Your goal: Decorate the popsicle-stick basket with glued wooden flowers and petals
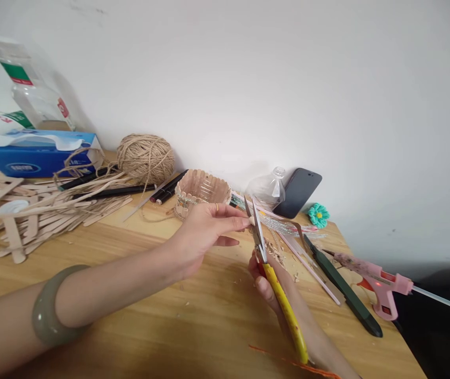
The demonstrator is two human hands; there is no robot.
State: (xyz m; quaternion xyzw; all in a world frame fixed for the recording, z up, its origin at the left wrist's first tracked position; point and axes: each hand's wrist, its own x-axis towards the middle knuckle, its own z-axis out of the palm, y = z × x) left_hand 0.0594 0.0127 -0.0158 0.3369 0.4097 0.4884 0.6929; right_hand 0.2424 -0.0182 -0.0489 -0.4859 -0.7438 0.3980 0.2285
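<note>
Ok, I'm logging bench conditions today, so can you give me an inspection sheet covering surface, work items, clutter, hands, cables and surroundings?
Surface: wooden table, small shavings scattered on it.
Work items: yellow-handled scissors, blades parted at a small pale piece.
Clutter: loose wooden sticks, twine ball, blue box, scalloped container, dark phone, pink glue gun with a red light showing.
Hands: left hand pinches the piece; right hand holds the scissors.
Cables: nothing seen.
Surroundings: pale wall behind the table; a dark area beyond its right edge.
</note>
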